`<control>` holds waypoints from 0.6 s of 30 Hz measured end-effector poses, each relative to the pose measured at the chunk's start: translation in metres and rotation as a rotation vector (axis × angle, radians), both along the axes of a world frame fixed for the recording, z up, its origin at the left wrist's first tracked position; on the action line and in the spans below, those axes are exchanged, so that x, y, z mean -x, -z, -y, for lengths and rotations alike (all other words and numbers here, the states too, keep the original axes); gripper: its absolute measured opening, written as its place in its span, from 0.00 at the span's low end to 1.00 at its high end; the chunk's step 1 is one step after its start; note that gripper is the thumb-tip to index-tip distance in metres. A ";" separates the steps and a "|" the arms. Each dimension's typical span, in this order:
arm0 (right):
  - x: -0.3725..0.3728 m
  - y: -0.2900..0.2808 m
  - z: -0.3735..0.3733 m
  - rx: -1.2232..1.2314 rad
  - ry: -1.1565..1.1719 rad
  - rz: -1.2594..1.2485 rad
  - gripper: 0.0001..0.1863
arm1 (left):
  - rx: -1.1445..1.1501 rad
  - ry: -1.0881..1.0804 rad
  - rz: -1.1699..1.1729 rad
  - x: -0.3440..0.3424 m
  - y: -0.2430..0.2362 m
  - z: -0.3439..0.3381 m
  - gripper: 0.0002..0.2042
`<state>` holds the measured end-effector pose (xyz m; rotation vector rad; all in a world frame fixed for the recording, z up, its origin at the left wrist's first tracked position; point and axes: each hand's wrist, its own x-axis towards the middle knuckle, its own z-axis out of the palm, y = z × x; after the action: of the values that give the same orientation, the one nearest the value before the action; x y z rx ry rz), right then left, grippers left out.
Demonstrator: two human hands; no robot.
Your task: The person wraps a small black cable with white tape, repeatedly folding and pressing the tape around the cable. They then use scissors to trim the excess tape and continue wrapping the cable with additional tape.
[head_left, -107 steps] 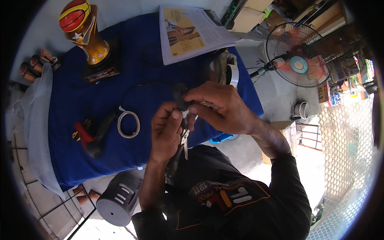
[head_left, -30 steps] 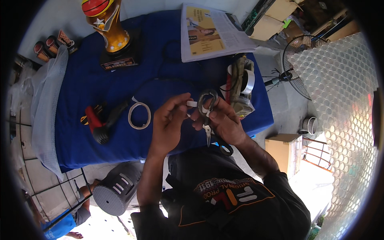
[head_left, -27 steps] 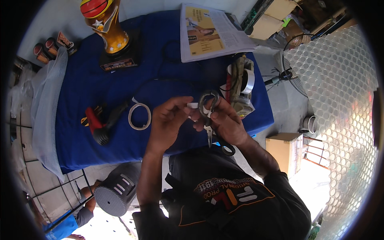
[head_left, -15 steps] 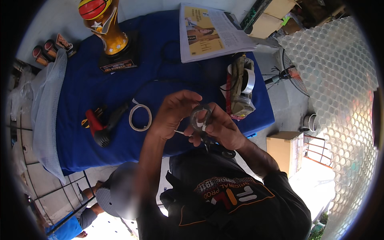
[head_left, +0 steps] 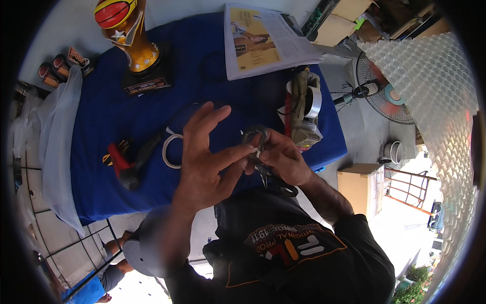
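Observation:
My right hand (head_left: 286, 162) is closed around dark-handled scissors (head_left: 255, 134), their blades hanging down, with a small white piece, perhaps tape, at the upper handle. Beside it my left hand (head_left: 205, 169) has fingers spread, one extended fingertip touching near that white piece. Behind my left hand lies a ring-shaped white tape roll (head_left: 167, 152) on the blue cloth (head_left: 101, 192). Further left rests a red-and-black tool (head_left: 121, 162). A pouch (head_left: 304, 131) with a shiny tape roll sits to the right.
Gold trophy (head_left: 142, 53), newspaper (head_left: 296, 48) and small trophies (head_left: 61, 66) stand or lie behind. A fan (head_left: 369, 96), cardboard box (head_left: 359, 192) and hanging bubble wrap (head_left: 415, 61) are right. A dark stool (head_left: 139, 261), wire grid (head_left: 81, 243) and another person's legs (head_left: 111, 276) are lower left.
My left hand has spread and raised its fingers, moving away from the pinch it had at the scissors. My right hand still holds the scissors. More of the fan shows.

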<state>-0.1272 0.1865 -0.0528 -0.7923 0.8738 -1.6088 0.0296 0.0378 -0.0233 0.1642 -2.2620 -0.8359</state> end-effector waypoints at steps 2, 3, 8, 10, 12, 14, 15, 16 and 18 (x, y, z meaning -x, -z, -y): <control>-0.001 0.000 0.001 0.015 -0.007 -0.011 0.11 | 0.102 -0.056 0.007 0.006 -0.006 -0.006 0.12; -0.001 0.000 0.001 0.023 -0.001 -0.010 0.11 | 0.146 -0.082 0.020 0.008 -0.007 -0.008 0.12; -0.003 0.004 0.002 0.059 0.004 0.003 0.12 | 0.253 -0.099 0.085 0.010 -0.011 -0.012 0.09; -0.002 0.005 0.001 0.055 -0.015 -0.036 0.13 | 0.232 -0.076 0.119 0.010 -0.012 -0.012 0.09; -0.002 0.005 -0.001 0.040 -0.017 -0.075 0.13 | 0.200 -0.047 0.145 0.012 -0.013 -0.013 0.09; -0.001 0.005 -0.002 0.025 0.025 -0.140 0.12 | 0.156 -0.049 0.149 0.014 -0.013 -0.015 0.08; -0.001 0.004 -0.003 0.020 0.047 -0.170 0.11 | 0.134 -0.049 0.153 0.014 -0.013 -0.017 0.08; -0.001 0.004 -0.003 -0.018 0.075 -0.192 0.11 | 0.145 -0.069 0.166 0.014 -0.013 -0.019 0.08; -0.001 0.003 -0.004 -0.094 0.133 -0.237 0.10 | 0.170 -0.106 0.190 0.011 -0.012 -0.024 0.07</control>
<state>-0.1263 0.1905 -0.0563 -0.8861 1.1847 -1.5966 0.0186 0.0615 -0.0109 0.2931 -2.4655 -0.5910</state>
